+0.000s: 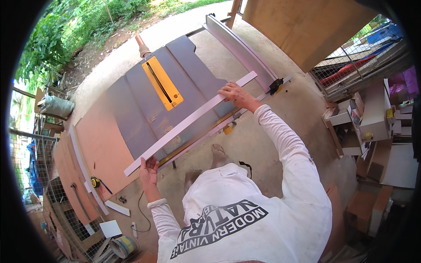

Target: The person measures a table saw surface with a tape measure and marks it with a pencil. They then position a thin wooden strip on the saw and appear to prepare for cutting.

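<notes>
A long, narrow white strip of board lies slantwise over the near part of a grey table saw top. Near the strip's lower left end, my left hand holds it with the fingers at its edge. My right hand grips the strip close to its upper right end, fingers over the top. Beyond the strip, a yellow insert plate with a dark slot is set into the saw top. A long metal rip fence stands to the right, with the strip's end close to it.
Left of the saw, a brown board carries a tape measure. A hammer-like tool lies farther left. Stacked wood pieces and drawer-like boxes fill the right side. A large plywood sheet leans at the back right. A cable crosses the floor.
</notes>
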Tool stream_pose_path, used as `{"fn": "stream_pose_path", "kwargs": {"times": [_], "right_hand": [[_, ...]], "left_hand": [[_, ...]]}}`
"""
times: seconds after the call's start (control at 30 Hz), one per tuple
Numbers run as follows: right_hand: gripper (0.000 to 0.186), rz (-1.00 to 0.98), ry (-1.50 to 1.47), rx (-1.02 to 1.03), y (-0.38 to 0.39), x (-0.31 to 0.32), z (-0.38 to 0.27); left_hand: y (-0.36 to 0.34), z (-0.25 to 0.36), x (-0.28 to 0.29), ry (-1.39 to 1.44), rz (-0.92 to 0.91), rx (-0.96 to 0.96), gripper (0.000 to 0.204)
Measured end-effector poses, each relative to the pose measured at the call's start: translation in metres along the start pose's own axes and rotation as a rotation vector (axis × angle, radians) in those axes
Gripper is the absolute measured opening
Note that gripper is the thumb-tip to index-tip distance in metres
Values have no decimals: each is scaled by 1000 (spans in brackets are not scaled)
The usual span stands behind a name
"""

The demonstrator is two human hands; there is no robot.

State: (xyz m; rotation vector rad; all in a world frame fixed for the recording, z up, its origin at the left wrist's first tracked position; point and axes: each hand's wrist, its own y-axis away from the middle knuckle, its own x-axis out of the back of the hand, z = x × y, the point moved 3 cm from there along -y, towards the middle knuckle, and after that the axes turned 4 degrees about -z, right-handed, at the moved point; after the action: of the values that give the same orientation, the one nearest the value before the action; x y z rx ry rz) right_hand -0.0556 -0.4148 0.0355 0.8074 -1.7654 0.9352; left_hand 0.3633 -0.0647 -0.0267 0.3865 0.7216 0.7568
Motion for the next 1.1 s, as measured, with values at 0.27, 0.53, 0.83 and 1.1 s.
{"fn": "stream_pose_path", "kwargs": {"times": [0.27, 0.53, 0.83, 1.1], "right_hand": [[39, 70, -56, 24, -11, -19, 62], [48, 109, 20, -70, 2, -22, 74], [20, 196, 197, -219, 38, -6, 110], [12, 236, 164, -209, 10, -10, 127]], "left_hand": [[-80, 2, -32, -245, -18, 154, 49], [-54, 24, -56, -1555, 368, -727, 32], [-50, 29, -84, -1784, -15, -1053, 32], [-76, 38, -91, -1687, -58, -1070, 29]]}}
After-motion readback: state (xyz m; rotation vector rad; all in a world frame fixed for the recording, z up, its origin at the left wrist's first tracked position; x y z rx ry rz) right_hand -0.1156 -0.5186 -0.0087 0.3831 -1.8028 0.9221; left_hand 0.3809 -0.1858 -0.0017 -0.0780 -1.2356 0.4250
